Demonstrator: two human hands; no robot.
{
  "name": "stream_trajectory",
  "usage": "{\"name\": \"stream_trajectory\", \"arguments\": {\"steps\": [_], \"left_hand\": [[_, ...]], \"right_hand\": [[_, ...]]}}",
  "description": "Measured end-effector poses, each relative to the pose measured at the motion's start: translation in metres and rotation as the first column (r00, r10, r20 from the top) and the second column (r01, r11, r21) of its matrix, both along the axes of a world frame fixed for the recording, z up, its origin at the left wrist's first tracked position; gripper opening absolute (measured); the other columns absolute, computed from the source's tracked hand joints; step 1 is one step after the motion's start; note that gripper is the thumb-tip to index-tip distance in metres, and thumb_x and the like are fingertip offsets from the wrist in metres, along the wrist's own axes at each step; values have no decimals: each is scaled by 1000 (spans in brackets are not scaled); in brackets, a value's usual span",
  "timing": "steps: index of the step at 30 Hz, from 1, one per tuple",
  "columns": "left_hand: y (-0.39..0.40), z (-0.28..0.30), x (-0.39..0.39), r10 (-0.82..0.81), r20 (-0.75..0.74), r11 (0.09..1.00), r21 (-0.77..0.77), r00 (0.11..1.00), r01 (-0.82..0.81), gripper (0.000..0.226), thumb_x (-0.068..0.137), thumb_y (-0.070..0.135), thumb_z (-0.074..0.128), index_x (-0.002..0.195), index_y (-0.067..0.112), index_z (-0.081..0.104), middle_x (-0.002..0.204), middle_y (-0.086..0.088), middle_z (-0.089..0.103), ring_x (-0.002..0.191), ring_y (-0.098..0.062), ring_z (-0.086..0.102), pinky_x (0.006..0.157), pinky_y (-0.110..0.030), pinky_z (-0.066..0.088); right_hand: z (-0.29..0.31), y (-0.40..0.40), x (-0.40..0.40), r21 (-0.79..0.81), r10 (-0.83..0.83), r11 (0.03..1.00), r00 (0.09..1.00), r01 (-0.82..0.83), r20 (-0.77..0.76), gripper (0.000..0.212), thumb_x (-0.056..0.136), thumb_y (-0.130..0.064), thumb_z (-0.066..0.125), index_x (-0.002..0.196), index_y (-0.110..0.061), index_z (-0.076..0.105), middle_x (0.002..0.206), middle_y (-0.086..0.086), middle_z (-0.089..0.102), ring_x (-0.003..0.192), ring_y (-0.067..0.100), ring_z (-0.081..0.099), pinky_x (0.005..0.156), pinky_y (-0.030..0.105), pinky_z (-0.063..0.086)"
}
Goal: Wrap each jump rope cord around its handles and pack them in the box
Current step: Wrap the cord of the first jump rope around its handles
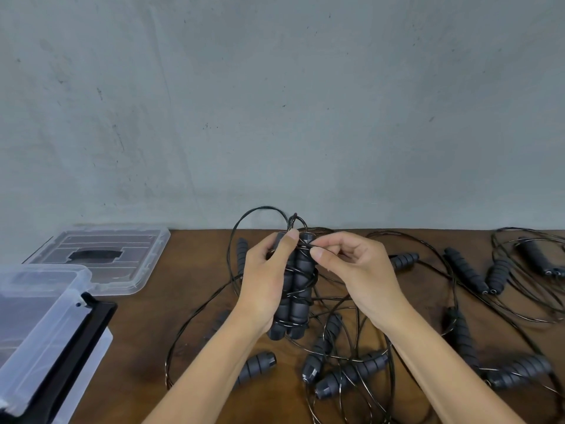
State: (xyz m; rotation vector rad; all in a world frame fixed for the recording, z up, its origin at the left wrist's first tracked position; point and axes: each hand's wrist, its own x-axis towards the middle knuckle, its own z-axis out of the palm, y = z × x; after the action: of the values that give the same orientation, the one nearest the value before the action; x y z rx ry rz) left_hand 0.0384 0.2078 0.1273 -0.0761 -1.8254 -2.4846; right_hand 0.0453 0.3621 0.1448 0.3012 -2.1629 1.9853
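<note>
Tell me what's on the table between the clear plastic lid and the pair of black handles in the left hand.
Head view: one ribbed black foam handle with thin black cord loops; otherwise bare brown wood.

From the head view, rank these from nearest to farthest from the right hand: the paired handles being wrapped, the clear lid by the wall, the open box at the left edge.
From the right hand:
1. Paired handles, just left of it, gripped by the left hand.
2. Clear lid, far left by the wall.
3. Open box, at the left edge.

Dark grey ribbed handles (296, 289) wound with thin black cord (260, 211) — over a brown wooden table (195, 270); left of them, a clear plastic box (39, 313) — black-edged.
</note>
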Motion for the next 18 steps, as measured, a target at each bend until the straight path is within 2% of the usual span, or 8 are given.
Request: {"name": "stream_trajectory", "arguments": {"steps": [4,6,9,12,14,16,18], "left_hand": [[0,1,1,-7,10,1000,24,1000,7,42,101,39,65,105,-3,69,91,-20,67,83,-33,64,79,-48,53],[1,2,2,-24,29,999,33,999,23,42,101,39,65,105,-2,70,91,-19,69,83,-32,65,80,-48,54],[1,1,4,-64,65,997,49,996,61,43,102,39,63,106,-3,70,88,-17,68,76,-30,65,70,-39,57],[-1,1,6,-131,96,989,77,987,124,34,102,37,63,101,5,70,79,-13,68,64,-25,67,56,-32,56],[-3,0,7,-169,96,984,75,981,163,31,98,36,68,103,5,69,83,-15,68,67,-29,68,60,-37,60],[-5,-3,8,-189,93,981,55,978,185,34,94,33,74,109,3,68,88,-17,69,72,-34,69,72,-50,64],[-7,-4,9,-195,98,981,35,976,192,41,94,33,75,116,0,65,91,-19,70,74,-37,71,77,-50,63]], "right_hand": [[1,0,2,17,37,999,999,-38,13,11,90,-7,74,96,-13,80,75,-3,68,81,13,68,86,30,59],[1,0,1,34,46,998,999,-46,15,11,91,-7,74,95,-15,80,74,0,65,81,13,66,84,27,57],[4,2,-1,80,73,994,997,-74,15,11,93,-9,71,96,-16,79,86,14,70,86,21,68,86,27,55],[3,5,-3,161,103,981,994,-105,20,11,96,-12,68,100,-16,77,96,12,73,96,25,69,90,28,54],[2,7,-2,195,120,973,992,-123,26,12,98,-13,66,101,-17,77,94,6,74,94,18,68,88,23,53],[3,7,-1,207,137,968,990,-141,34,14,99,-13,63,102,-16,76,89,1,72,86,7,67,79,15,51],[4,7,1,202,163,964,985,-171,54,15,101,-11,60,103,-14,74,88,8,67,80,2,64,70,13,51]]}}
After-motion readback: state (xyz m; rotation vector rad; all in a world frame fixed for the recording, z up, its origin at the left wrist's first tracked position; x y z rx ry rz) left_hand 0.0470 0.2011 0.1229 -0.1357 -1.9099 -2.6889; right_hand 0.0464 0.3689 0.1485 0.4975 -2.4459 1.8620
